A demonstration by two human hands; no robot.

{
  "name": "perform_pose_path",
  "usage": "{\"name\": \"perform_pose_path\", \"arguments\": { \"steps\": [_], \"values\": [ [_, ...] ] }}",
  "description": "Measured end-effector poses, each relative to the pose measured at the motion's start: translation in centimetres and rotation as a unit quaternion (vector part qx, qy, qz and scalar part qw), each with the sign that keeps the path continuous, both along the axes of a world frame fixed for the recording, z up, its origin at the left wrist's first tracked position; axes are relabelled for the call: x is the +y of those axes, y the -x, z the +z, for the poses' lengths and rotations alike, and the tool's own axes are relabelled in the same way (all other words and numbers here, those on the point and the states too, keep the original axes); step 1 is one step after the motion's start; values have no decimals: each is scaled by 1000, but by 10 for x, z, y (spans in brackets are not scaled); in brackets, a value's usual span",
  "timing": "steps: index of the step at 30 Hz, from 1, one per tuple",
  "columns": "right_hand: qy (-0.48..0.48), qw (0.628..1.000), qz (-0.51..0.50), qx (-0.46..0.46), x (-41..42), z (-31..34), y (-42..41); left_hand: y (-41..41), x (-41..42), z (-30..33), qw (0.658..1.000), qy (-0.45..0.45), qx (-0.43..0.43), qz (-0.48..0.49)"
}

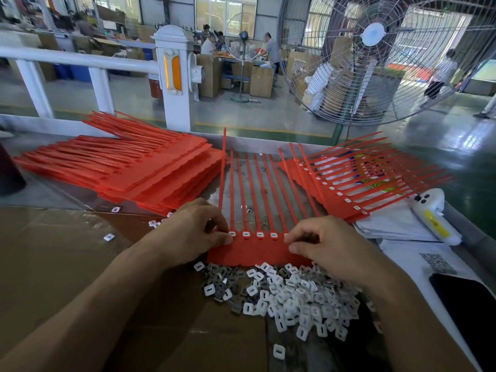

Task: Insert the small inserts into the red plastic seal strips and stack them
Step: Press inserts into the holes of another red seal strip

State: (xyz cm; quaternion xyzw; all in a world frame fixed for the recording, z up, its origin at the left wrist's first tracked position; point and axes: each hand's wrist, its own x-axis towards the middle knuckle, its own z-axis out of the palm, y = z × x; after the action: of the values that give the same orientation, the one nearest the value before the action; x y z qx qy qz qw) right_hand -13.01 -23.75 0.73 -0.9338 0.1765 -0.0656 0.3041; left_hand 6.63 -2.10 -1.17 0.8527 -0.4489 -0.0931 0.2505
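Head view: left hand [197,229], at lower centre, pinched the left end of the flat red plastic comb of seal strips [257,251]; right hand [326,245] pinched its right end, pressing small white square inserts [273,234] home. Insertion appeared in hand. Next: fill remaining sockets from the loose insert pile [290,294], then stack at right [349,189].

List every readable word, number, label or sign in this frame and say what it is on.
Yellow label on the white handheld device: dark print, too blurred to read.
QR code on the white sheet at right: a code pattern only, no legible text.
Colourful printed sheet under the right stack of red strips: print too covered and blurred to read.
Nothing else legible.
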Motion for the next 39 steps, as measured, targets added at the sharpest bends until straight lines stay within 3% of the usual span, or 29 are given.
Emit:
{"name": "perform_pose_path", "arguments": {
  "steps": [6, 21, 36, 39],
  "values": [
    [-41, 996, 69, 28, -5, 7, 7, 0, 0, -1, 1000, 0, -1, -1],
    [-90, 985, 114, 95, -4, 9, 12, 0, 0, 1, 1000, -1, -10, -5],
    [-176, 974, 134, 57, -9, 4, 11, -1, 1, -1, 1000, -2, -3, -3],
    [-141, 984, 112, 9, -12, 3, 9, -1, 0, -2, 1000, 16, -9, -4]
  ]
}}
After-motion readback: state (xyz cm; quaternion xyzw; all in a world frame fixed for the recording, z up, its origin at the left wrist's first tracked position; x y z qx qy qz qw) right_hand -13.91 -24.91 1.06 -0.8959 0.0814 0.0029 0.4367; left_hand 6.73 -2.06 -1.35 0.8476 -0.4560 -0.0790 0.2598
